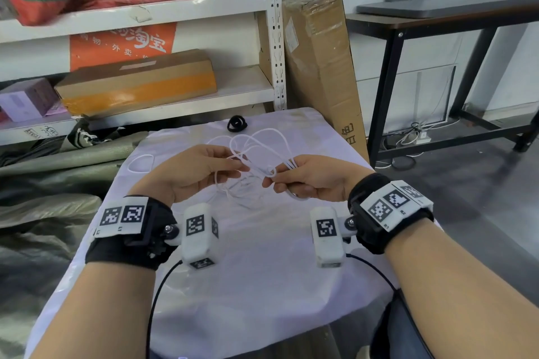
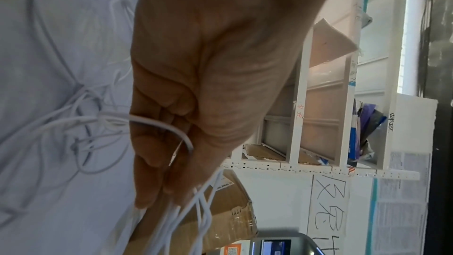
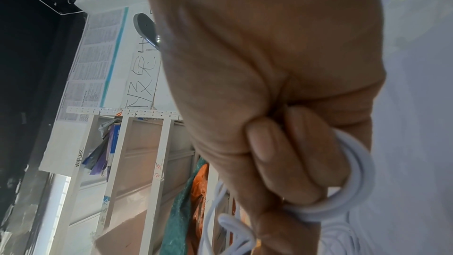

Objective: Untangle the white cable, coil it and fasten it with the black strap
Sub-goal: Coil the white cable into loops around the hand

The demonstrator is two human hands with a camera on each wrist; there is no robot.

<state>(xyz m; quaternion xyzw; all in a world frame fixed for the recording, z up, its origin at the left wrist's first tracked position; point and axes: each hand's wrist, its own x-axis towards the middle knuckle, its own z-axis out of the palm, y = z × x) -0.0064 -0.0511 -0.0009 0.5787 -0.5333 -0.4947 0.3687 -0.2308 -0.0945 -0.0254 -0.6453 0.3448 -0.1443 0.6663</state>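
The thin white cable [image 1: 264,140] is held up in tangled loops above the table's white cloth [image 1: 262,271], with more of it lying loose on the cloth. My left hand [image 1: 204,167] pinches a strand at the left of the tangle, and in the left wrist view the cable [image 2: 169,129] runs across its curled fingers. My right hand [image 1: 306,181] grips several loops; the right wrist view shows the cable [image 3: 355,181] wound round its curled fingers. The black strap [image 1: 236,123] lies curled on the cloth at the far edge, beyond both hands.
A white metal shelf unit [image 1: 274,38] with cardboard boxes [image 1: 137,84] stands behind the table. A tall cardboard carton [image 1: 318,67] leans at the back right, beside a black-framed bench [image 1: 437,23]. Grey-green tarpaulin [image 1: 43,183] covers the floor on the left.
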